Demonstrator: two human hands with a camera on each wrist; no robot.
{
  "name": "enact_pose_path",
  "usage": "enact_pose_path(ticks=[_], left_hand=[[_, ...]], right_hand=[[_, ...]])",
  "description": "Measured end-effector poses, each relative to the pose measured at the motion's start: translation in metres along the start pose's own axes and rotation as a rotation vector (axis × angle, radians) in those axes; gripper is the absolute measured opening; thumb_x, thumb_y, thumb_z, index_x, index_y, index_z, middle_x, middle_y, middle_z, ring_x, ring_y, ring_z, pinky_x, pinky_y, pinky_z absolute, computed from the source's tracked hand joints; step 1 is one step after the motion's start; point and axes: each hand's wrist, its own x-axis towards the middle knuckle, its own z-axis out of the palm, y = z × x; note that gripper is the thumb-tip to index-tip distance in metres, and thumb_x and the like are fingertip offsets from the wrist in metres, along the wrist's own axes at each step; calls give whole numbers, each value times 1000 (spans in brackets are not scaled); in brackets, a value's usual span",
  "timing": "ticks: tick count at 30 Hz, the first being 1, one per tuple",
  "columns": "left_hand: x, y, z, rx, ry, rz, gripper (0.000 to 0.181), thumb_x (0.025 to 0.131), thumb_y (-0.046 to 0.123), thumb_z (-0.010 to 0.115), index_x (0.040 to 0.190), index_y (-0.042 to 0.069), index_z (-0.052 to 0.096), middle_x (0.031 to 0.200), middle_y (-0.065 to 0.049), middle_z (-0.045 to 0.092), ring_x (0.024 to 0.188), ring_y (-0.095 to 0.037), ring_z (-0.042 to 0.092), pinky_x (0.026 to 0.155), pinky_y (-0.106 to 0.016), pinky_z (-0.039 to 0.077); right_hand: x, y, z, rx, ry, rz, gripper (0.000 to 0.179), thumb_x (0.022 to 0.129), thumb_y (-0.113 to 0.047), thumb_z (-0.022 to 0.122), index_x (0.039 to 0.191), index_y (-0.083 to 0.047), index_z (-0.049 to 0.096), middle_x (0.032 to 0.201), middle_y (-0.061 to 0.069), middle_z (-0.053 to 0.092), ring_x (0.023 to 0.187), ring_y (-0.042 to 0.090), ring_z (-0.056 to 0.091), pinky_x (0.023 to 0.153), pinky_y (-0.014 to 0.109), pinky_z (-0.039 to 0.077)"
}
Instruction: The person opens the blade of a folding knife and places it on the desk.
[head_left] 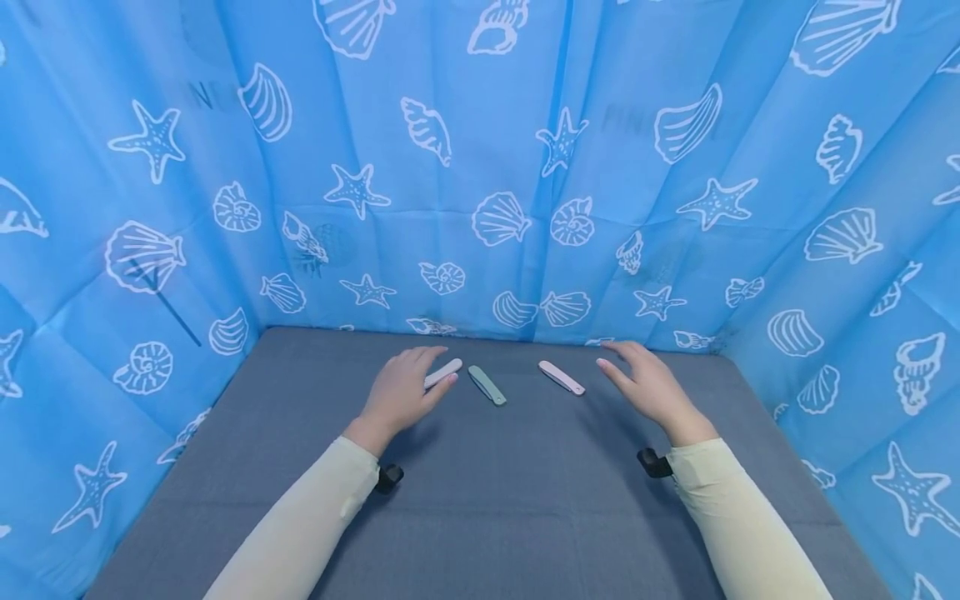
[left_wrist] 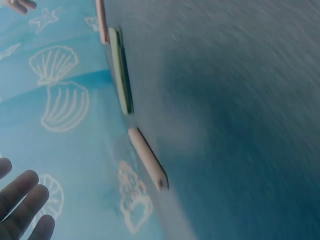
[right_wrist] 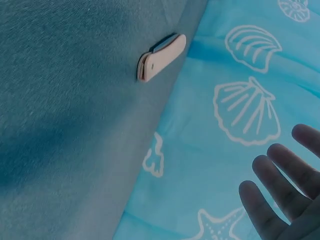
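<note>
Three slim folding knives, all folded, lie on the grey tabletop. My left hand (head_left: 401,387) is over the white folding knife (head_left: 446,372), hiding part of it in the head view. In the left wrist view the fingers (left_wrist: 20,200) are spread apart from the white folding knife (left_wrist: 149,159), holding nothing. To its right lies the green folding knife (head_left: 487,385), then the pink folding knife (head_left: 562,377). Right of the pink one hovers my right hand (head_left: 651,383), its fingers (right_wrist: 270,207) extended and gripping nothing in the right wrist view.
A grey cloth (head_left: 480,533) covers the table. Blue curtains (head_left: 465,183) with white shells and starfish stand behind the table and along both sides. A small black device (head_left: 654,462) sits at each wrist, beside the pale sleeves (head_left: 742,517).
</note>
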Motion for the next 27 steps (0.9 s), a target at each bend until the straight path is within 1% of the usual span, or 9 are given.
enact_pose_path(ticks=[4,7,10,14,17,23,25,27], left_hand=[[8,7,7,-25,8,-8,59,101,53,50,143,11,53,138,-9,59,128,-28,54,107,-50,41],[14,12,12,-44,11,-18,57,102,51,51,142,11,54,138,-9,60,128,-28,55,107,-49,41],[20,17,18,-47,1,-36,58,102,53,49,143,12,54,139,-8,60,128,-27,54,107,-49,41],[27,23,25,-32,-24,-59,62,102,58,42,144,14,52,140,-6,58,129,-26,54,107,-48,41],[33,29,31,-28,-38,-67,64,102,60,40,145,14,52,141,-6,58,130,-26,53,107,-47,41],[48,40,42,-28,-100,-97,62,102,58,43,146,14,50,143,-6,57,131,-26,53,107,-47,41],[53,44,47,-42,-122,-119,62,102,57,44,146,15,49,143,-5,56,131,-26,53,107,-47,42],[56,48,51,-63,-126,-139,60,102,55,46,146,15,50,143,-5,57,130,-26,54,106,-47,42]], right_hand=[[9,-3,4,7,14,5,64,104,-53,45,142,-2,51,141,24,51,125,44,52,101,61,40],[15,-6,7,29,20,9,57,105,-46,48,141,-2,53,137,24,54,119,42,56,98,60,43],[19,-8,10,53,22,15,50,105,-38,51,139,-1,55,133,24,57,116,42,59,97,59,45],[26,-10,13,67,1,20,48,105,-35,52,138,0,55,130,24,59,114,41,60,95,58,46],[33,-13,16,71,-27,27,49,105,-37,52,137,0,56,130,23,60,115,40,59,95,58,46],[48,-17,24,95,-72,52,46,105,-36,52,136,-1,58,129,21,61,115,38,59,95,55,47],[52,-18,28,100,-86,63,45,105,-34,52,135,-1,58,128,21,62,115,38,60,95,54,48],[55,-19,31,105,-99,75,44,105,-33,53,134,0,59,126,21,63,114,38,60,94,54,48]])
